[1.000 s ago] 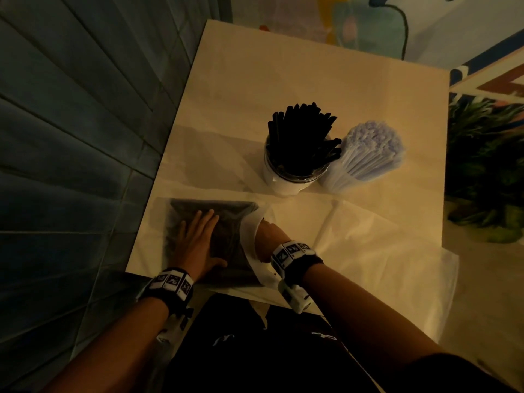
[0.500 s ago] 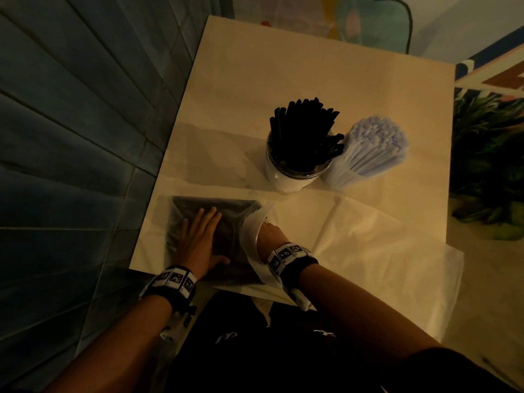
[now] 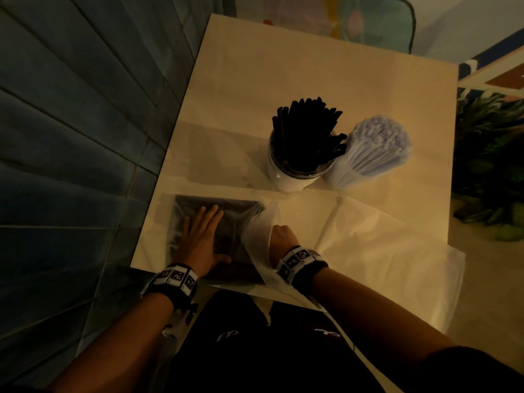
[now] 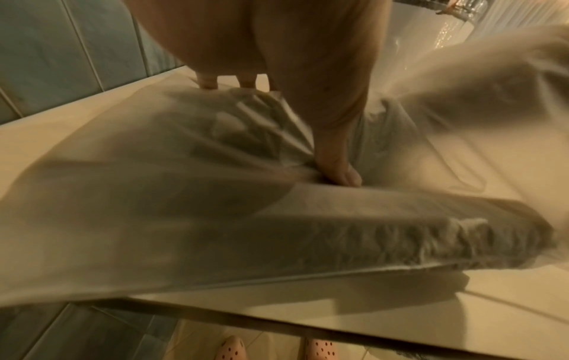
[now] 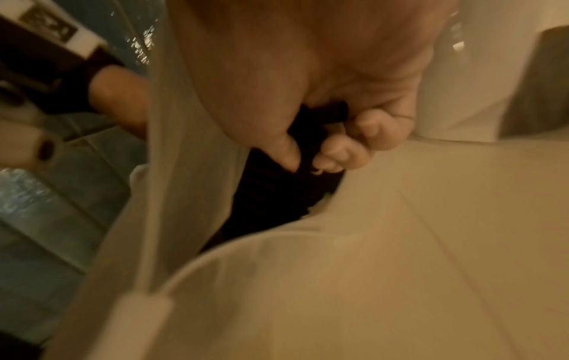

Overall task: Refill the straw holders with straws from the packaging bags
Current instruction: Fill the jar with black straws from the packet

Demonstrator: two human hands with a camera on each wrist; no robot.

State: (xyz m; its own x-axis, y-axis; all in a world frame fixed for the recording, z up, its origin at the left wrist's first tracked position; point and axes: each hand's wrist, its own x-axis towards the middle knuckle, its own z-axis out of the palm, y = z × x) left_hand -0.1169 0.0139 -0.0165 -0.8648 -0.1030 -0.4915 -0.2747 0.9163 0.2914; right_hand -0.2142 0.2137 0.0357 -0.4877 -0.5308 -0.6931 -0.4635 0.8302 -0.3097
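Presently — extraction step. Left hand [image 3: 202,241], fingers flat, pins the bag of black straws [image 3: 226,219] at the table's [image 3: 312,66] near-left edge; right hand [image 3: 279,236], inside its mouth, curls around black straws [image 5: 277,194]. Next, probably: withdraw a bundle toward the holder [image 3: 295,177] — already crowded.

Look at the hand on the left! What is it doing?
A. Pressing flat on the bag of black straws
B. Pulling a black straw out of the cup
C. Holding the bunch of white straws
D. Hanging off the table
A: the left hand lies flat, fingers straight, on the bag of black straws on the table, nowhere near the cup.
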